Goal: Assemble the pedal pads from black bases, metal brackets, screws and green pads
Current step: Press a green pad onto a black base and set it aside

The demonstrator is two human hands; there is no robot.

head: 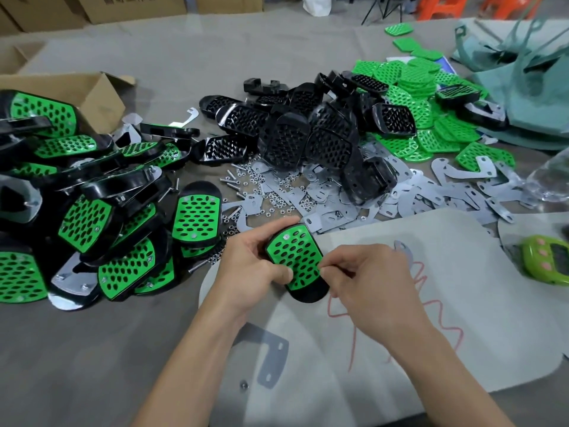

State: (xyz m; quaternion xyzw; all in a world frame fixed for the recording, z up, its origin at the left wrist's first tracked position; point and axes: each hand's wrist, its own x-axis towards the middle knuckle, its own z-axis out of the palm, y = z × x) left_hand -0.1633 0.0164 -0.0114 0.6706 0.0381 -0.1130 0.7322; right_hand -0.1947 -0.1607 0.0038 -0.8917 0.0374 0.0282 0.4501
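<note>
Head view, left hand: the left hand (255, 269) grips the pedal pad (297, 266) from its left side, with the thumb lying on the green face.
Head view, right hand: the right hand (366, 282) has thumb and forefinger pinched on the right edge of the green pad (292, 257). Whether a screw sits between them is too small to tell.
Task's thing: the pedal pad is held between the two hands, above the grey sheet (462, 257). Its black base (309, 294) shows below the green.
Step in hand: probably seating the green pad or a fastener on the base.
Doing it well: hold the base steady in the left hand, line up the pad's holes with the base, and press the edge flush before any tightening.
Supplies: screws and nuts (261, 186) lie just beyond the hands, with the black bases (308, 134) further out. Metal brackets (400, 192) lie beyond the right hand, and one bracket (271, 359) lies near the left forearm.
Finished pile: assembled pads (92, 211) lie to the left of the left hand.
Writing: the characters on the far cardboard box (129, 4) are cut off and unreadable. The red scribble (431, 318) on the sheet forms no words. No brand shows.
</note>
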